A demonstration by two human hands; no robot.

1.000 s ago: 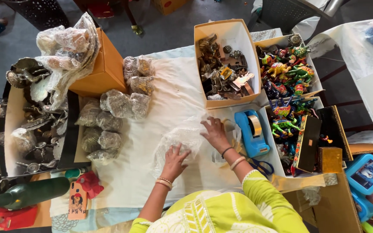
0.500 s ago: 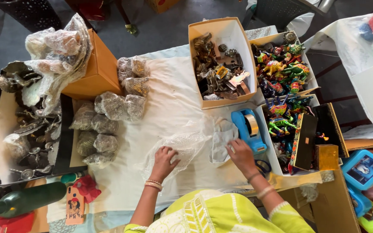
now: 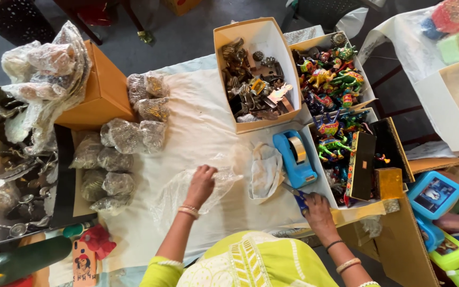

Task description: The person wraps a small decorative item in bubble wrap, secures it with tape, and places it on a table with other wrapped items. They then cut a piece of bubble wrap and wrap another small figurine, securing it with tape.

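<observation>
My left hand (image 3: 201, 184) presses down on a clear plastic bag (image 3: 187, 191) spread on the white cloth (image 3: 197, 127). My right hand (image 3: 318, 211) lies at the table's near edge, fingers closed over blue-handled scissors (image 3: 299, 199). Just beyond the scissors stands a blue tape dispenser (image 3: 295, 157). A second crumpled clear bag (image 3: 265, 171) lies between my two hands.
A white box of metal figurines (image 3: 255, 79) stands at the back. Colourful painted animal toys (image 3: 331, 101) fill boxes to the right. Several plastic-wrapped bundles (image 3: 117, 154) lie left, beside an orange box (image 3: 102, 90). A dark tray of metal items (image 3: 17, 175) sits far left.
My right hand has left the plastic bag and moved right and toward me, down to the scissors. My left hand has stayed on the bag.
</observation>
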